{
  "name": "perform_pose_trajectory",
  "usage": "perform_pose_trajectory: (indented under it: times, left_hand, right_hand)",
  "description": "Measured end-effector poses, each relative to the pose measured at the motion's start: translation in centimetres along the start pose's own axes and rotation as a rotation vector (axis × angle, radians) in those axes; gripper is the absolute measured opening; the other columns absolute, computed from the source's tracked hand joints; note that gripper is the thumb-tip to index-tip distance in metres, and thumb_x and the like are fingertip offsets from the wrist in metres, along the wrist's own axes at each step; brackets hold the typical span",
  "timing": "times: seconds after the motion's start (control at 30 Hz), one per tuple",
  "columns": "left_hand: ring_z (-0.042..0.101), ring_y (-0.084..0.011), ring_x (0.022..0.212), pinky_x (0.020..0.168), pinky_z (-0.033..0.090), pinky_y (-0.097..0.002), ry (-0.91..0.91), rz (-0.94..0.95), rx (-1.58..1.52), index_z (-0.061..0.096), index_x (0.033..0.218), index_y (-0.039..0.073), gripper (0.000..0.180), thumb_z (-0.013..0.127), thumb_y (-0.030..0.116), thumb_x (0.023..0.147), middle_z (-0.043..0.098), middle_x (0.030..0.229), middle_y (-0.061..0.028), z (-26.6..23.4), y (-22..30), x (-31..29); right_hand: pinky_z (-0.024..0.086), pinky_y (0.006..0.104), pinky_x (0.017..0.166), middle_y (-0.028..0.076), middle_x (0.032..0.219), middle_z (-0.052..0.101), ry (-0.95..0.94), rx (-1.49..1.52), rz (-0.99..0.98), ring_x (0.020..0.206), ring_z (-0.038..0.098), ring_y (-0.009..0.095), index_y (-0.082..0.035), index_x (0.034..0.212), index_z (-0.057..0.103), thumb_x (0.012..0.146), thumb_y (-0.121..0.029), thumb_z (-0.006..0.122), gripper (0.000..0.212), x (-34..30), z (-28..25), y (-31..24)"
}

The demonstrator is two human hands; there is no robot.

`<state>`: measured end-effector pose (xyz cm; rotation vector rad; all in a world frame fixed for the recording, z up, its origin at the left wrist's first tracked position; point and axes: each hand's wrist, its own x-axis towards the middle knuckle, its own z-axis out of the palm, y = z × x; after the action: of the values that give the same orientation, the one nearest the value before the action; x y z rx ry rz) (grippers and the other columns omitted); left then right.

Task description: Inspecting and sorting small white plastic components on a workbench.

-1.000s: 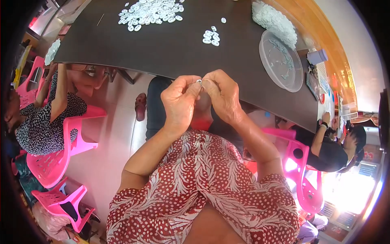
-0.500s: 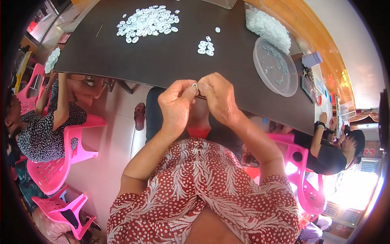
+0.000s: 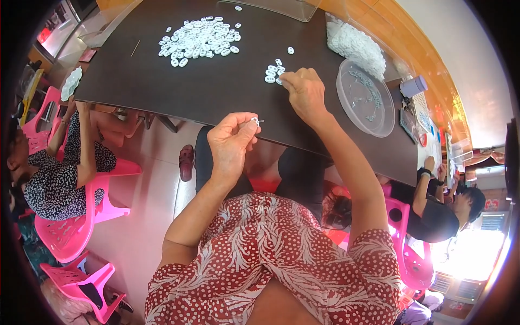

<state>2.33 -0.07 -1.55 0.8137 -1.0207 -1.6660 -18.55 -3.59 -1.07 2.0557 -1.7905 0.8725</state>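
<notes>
Pinched between thumb and forefinger of my left hand (image 3: 232,142) is a small white plastic piece (image 3: 255,121), with a thin grey pin-like bit sticking out toward the right. It is held just off the table's front edge. My right hand (image 3: 306,93) reaches over the table, its fingertips at the near right end of a small cluster of white oval pieces with two holes (image 3: 271,72). The fingers are closed together there and seem to be on one oval piece. Farther left lies a large heap of similar white oval pieces (image 3: 199,38).
A round clear tray (image 3: 389,116) with small grey metal bits stands at the right, by a clear bag of white pieces (image 3: 355,43). Beyond are a lilac cup (image 3: 414,85) and a phone (image 3: 408,122). People sit on pink chairs (image 3: 111,168) at both sides.
My right hand has left my left hand and moved forward to the small cluster. My left hand stays near the edge, still holding its white piece, now with the pin showing.
</notes>
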Motion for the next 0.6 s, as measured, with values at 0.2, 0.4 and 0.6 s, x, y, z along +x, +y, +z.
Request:
perform_pose_trajectory:
  times: [0.2, 0.4, 0.6]
  left_hand:
    - [0.052, -0.0048, 0.059, 0.049, 0.040, -0.0163, 0.001, -0.009, -0.001, 0.063, 0.096, -0.002, 0.013, 0.059, 0.004, 0.084, 0.062, 0.075, -0.0039, -0.2, 0.2, 0.0]
    - [0.053, -0.0046, 0.059, 0.049, 0.040, -0.0162, 0.001, -0.009, -0.001, 0.063, 0.097, -0.001, 0.014, 0.059, 0.004, 0.084, 0.062, 0.075, -0.0040, -0.1, 0.2, 0.0]
    - [0.055, -0.0069, 0.057, 0.050, 0.042, -0.0181, 0.002, -0.013, 0.007, 0.062, 0.097, -0.004, 0.016, 0.061, 0.005, 0.084, 0.064, 0.075, -0.0073, -0.2, 0.2, 0.0]
  right_hand:
    - [0.044, 0.0371, 0.063, 0.008, 0.075, 0.056, -0.051, 0.022, 0.004, 0.073, 0.052, 0.026, -0.011, 0.083, 0.066, 0.069, -0.007, 0.068, 0.014, -0.5, -0.9, -0.9]
    - [0.044, 0.0369, 0.066, 0.009, 0.075, 0.056, -0.107, 0.082, 0.040, 0.075, 0.052, 0.026, -0.010, 0.086, 0.067, 0.069, -0.008, 0.068, 0.017, -0.4, -1.6, -1.3]
    - [0.044, 0.0368, 0.066, 0.009, 0.074, 0.055, -0.149, 0.072, 0.000, 0.075, 0.052, 0.027, -0.010, 0.085, 0.068, 0.069, -0.009, 0.068, 0.015, -0.7, -1.7, -1.4]
